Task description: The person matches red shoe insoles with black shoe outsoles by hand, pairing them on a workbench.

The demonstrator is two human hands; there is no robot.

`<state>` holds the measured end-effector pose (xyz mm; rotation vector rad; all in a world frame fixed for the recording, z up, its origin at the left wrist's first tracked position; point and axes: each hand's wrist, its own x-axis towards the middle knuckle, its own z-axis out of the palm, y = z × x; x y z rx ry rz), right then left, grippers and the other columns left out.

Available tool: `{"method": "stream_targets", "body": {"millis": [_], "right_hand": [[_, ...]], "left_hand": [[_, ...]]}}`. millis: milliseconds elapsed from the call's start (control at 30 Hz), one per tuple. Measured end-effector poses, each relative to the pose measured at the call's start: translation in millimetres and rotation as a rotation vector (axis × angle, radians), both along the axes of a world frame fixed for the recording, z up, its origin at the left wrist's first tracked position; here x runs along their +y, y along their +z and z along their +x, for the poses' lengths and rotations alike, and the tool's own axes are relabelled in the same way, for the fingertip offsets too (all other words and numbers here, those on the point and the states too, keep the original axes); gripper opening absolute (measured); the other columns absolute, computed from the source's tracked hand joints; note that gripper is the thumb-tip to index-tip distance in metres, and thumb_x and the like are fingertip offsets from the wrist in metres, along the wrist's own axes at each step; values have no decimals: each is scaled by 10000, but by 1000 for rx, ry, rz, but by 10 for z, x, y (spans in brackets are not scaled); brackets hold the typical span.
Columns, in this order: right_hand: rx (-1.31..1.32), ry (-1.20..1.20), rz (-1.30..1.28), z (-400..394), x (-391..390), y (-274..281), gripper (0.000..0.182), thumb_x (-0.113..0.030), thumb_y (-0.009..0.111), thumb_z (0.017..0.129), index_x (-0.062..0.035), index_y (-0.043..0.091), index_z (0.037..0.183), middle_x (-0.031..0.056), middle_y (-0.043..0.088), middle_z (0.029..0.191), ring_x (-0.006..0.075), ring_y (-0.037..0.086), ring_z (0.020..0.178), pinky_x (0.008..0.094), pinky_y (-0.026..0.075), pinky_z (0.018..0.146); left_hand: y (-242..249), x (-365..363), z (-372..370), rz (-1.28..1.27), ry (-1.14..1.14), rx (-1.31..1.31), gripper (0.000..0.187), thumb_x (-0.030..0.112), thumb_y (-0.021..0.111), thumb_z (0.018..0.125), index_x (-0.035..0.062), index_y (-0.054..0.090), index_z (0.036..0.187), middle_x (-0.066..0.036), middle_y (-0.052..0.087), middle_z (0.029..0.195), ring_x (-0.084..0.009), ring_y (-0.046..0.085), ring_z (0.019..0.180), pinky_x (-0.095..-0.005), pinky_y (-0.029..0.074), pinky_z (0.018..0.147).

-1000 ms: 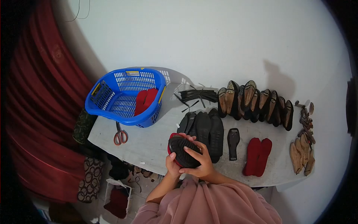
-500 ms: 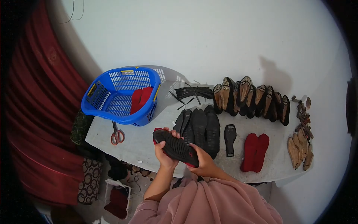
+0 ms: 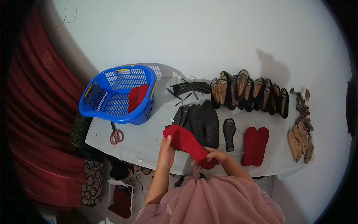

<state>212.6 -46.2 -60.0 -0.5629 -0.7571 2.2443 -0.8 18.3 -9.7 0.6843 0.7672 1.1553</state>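
Note:
A shoe sole (image 3: 186, 141) with its red side facing up is held between both hands, tilted over the front of the table. My left hand (image 3: 166, 152) grips its far left end, thumb on top. My right hand (image 3: 217, 156) is closed around the near right end. Just behind it lies a group of black shoe soles (image 3: 204, 123). To their right are a single black sole (image 3: 229, 134) and a pair of red insoles (image 3: 256, 146). The underside of the held sole is hidden.
A blue basket (image 3: 123, 118) with red insoles (image 3: 137, 98) inside stands at the back left, scissors (image 3: 116, 135) in front of it. Black strips (image 3: 191, 87), a row of black flat shoes (image 3: 250, 91) and wooden shoe lasts (image 3: 298, 140) lie along the back and right.
The held sole has been turned over: its black ribbed side faced up earlier, and now the red side does. My right hand has shifted right along with its near end.

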Motion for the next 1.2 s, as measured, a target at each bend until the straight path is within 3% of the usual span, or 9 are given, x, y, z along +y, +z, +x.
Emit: {"method": "stream_targets", "body": {"millis": [100,233,333,433,533,833,1033,1133,1200], "right_hand": [[123,-112,-135,219,-14,-280,810,-40,543,574,40,309,1346,227,570,1132,351,600,997,510,479,879],[-255,-166,-60,481,-120,-226,713,6,530,561,51,441,1268,163,582,1137,265,597,1007,389,489,886],[-308,-243,6,548,-260,91,578,-13,603,635,9,528,1208,85,605,1037,159,585,907,262,467,814],[-525,-382,202,640,-380,318,571,-58,725,670,1,536,1206,72,618,1032,159,585,918,261,460,833],[-702,-323,249,790,-502,402,613,-118,798,662,-10,542,1209,79,628,1038,157,578,942,268,452,851],[-849,-382,274,1148,-905,244,678,-218,833,640,-73,533,1230,98,631,1028,160,585,929,277,453,838],[-1212,-330,550,1185,-1095,216,794,-256,859,582,-67,496,1263,115,627,978,219,609,918,314,468,825],[-1364,-274,693,1180,-1168,56,847,-384,831,557,-92,489,1275,144,601,1144,305,579,1054,371,451,899],[-1428,-210,647,1174,-1181,-15,803,-384,823,574,-64,508,1239,156,608,1098,324,587,1018,375,458,879]], "left_hand": [[-124,-23,-120,7,-139,241,386,336,563,876,83,539,1167,-60,626,1073,-191,606,963,-377,490,799],[-203,-18,-127,-106,-251,195,368,248,571,866,78,530,1190,-52,623,1044,-158,624,891,-296,502,634],[-118,-89,-76,-165,-240,268,373,271,568,883,77,529,1199,-62,627,1041,-163,626,880,-304,503,659],[-143,-163,-8,-136,-261,257,368,287,526,913,64,532,1207,-76,632,1082,-176,651,874,-292,551,627],[-294,-188,-9,-157,-381,87,386,288,489,942,34,517,1231,-98,628,1107,-187,656,899,-314,572,658],[-387,-435,325,-116,-477,124,433,308,530,933,-21,536,1214,-90,657,1020,-114,654,782,-231,548,599],[-519,-651,492,-94,-388,270,360,280,526,944,2,594,1163,-45,656,951,-66,598,688,-180,452,521],[-561,-761,544,-111,-327,365,316,249,512,952,25,605,1153,-30,654,931,-65,602,711,-195,478,567],[-770,-806,537,-90,-295,403,313,270,515,949,30,608,1127,-39,655,942,-85,614,742,-219,496,627]]}}
